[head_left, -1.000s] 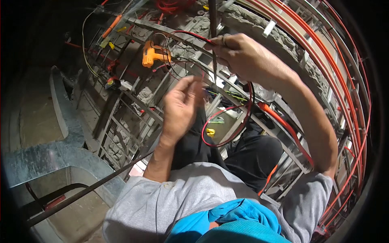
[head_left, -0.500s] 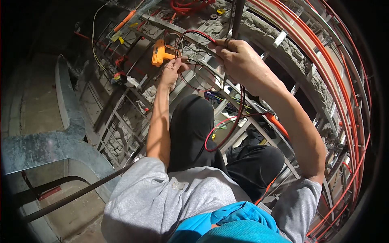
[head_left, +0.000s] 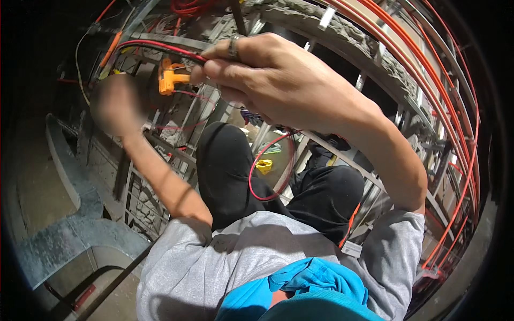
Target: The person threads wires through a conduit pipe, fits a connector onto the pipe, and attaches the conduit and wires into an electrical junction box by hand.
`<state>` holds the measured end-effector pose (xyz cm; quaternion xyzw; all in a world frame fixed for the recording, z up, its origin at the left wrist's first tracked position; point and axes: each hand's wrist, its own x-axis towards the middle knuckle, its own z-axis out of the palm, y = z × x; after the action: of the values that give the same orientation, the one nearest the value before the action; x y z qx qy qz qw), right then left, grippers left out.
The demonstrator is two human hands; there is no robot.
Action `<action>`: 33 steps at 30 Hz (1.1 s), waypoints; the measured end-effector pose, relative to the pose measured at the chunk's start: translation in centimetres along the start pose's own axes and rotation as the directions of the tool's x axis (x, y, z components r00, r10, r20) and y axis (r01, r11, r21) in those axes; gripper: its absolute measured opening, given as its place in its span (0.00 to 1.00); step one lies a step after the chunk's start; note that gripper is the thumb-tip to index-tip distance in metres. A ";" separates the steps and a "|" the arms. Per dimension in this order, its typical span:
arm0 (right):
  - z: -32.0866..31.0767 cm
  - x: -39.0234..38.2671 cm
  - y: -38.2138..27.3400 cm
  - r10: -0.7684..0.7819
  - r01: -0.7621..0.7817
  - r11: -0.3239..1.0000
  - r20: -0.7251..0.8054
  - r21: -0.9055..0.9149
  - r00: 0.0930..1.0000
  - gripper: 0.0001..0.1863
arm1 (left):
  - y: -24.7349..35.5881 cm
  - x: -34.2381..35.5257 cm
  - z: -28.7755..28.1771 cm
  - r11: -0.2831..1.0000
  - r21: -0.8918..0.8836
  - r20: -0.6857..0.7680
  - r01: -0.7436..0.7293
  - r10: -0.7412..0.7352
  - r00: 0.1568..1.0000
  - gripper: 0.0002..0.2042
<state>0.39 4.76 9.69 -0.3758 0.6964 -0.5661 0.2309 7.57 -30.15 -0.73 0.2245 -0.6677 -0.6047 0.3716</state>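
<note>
My right hand (head_left: 267, 75) is closed on a pair of red and black cables (head_left: 160, 45), high in the centre of the view; a dark ring is on one finger. An orange gun-shaped tool (head_left: 167, 80) sits on the metal framework just left of those fingertips. A loose red cable loop (head_left: 256, 163) hangs below my right hand, beside my dark-trousered knees. My left hand (head_left: 119, 104) is a blur at the upper left, left of the orange tool; its fingers and whatever they hold cannot be made out.
Orange and red conduits (head_left: 385, 16) curve along the right, above broken concrete and metal bars. Galvanised ducting (head_left: 59, 246) fills the lower left, with a dark rod crossing it. A coil of red cable (head_left: 187, 6) lies at the top; a yellow item (head_left: 263, 167) lies below the framework.
My left hand has reached farther left, now past the orange tool. My right hand has moved left and higher with the cables, which now stretch farther to the left.
</note>
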 end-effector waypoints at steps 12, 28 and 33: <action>-9.2 -17.5 4.8 -0.003 -0.045 0.623 0.060 0.781 0.998 0.35 | 14.6 -12.1 8.9 0.937 0.092 0.436 -0.337 0.266 0.860 0.08; -8.1 -14.5 2.8 0.398 -0.350 0.578 0.120 0.737 0.909 0.25 | 17.1 -36.7 21.3 0.519 -0.313 0.783 -0.795 0.615 0.092 0.13; -8.3 -16.8 -0.1 0.470 -0.484 0.875 0.263 -0.013 0.843 0.37 | 18.0 -37.6 22.3 0.457 -0.323 0.784 -0.829 0.619 0.035 0.11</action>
<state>4.49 23.00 10.10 -0.2551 0.7164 -0.4555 0.4629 16.53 15.31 8.51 -0.4248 -0.8315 -0.2727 0.2319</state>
